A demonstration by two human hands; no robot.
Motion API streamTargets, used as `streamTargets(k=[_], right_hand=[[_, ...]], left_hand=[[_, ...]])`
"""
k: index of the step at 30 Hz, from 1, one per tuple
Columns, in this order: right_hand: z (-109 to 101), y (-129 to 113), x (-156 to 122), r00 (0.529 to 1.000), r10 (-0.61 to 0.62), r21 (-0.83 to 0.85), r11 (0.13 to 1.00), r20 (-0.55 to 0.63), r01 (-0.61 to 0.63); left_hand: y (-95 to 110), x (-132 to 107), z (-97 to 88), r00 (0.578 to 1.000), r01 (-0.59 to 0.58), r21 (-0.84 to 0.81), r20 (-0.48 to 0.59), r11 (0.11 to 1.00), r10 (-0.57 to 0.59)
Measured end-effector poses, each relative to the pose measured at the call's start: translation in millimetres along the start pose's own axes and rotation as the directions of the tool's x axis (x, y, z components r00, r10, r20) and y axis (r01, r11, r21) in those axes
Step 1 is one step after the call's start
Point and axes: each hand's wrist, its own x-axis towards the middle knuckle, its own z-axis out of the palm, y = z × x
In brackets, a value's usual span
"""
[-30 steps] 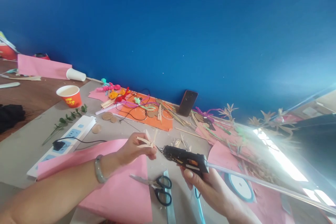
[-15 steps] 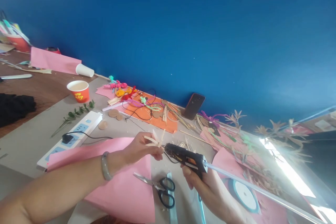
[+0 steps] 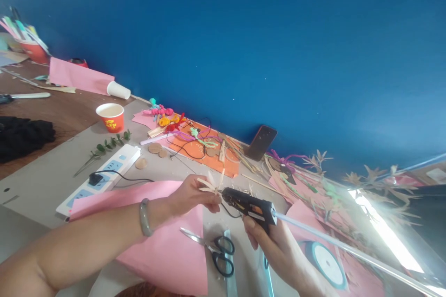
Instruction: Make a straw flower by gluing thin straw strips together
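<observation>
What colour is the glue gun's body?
Mostly black, with an orange patch; the glue gun shows best in the head view.

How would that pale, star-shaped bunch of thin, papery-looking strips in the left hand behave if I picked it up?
The bunch of strips is probably light, being small and thin. It would likely bend or crease easily, as its strips look narrow. It seems unlikely to roll smoothly, since they splay out from the left hand.

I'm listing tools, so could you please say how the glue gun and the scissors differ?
The glue gun is held in the right hand; the scissors lie partly on pink paper. The glue gun carries a pale stick at its back, while the scissors have metal blades. Both have black parts.
</observation>
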Motion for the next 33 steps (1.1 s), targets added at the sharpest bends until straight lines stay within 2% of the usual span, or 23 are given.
streamTargets(k=[13, 21, 33], right_hand=[[-1.6, -2.5, 0.0, 1.000, -0.006, -0.037, 0.999, -0.025, 0.005], [-2.7, -3.6, 0.5, 0.999, -0.040, -0.035, 0.999, -0.015, 0.040], [-0.5, 0.3, 0.5, 0.999, -0.028, -0.046, 0.999, -0.018, 0.027]], left_hand=[[-5.1, 1.9, -3.1, 1.000, -0.007, -0.018, 0.028, 1.000, 0.007], [-2.1, 0.9, -2.0, 1.000, 0.002, -0.002, 0.021, 1.000, -0.001], [0.5, 0.1, -1.1, 1.000, -0.008, 0.001, 0.021, 1.000, 0.008]])
